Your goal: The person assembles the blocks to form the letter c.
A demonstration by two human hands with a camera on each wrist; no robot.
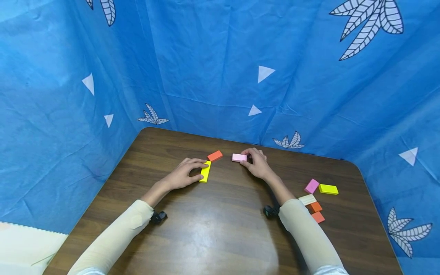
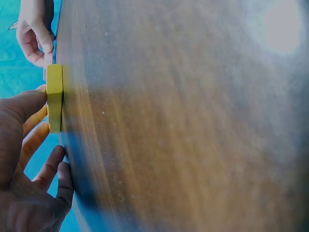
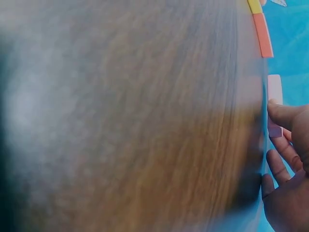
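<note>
Between thumb and fingers my left hand (image 1: 184, 173) pinches a yellow block (image 1: 205, 172) by its ends. In the left wrist view that yellow block (image 2: 55, 98) stands out at the thumb tip, low on the tabletop. An orange block (image 1: 215, 156) lies just beyond it, at or near its far end. My right hand (image 1: 257, 164) pinches a light pink block (image 1: 238, 157) to the right of the orange one, with a gap between. The right wrist view shows the pink block (image 3: 274, 88) partly covered by the thumb.
On the right of the brown wooden table (image 1: 220, 214) lie a darker pink block (image 1: 311, 186), a yellow block (image 1: 328, 189), a pale wood-coloured block (image 1: 307, 199) and two orange blocks (image 1: 317, 217), beside the right forearm. A blue patterned cloth (image 1: 213, 76) hangs behind the table.
</note>
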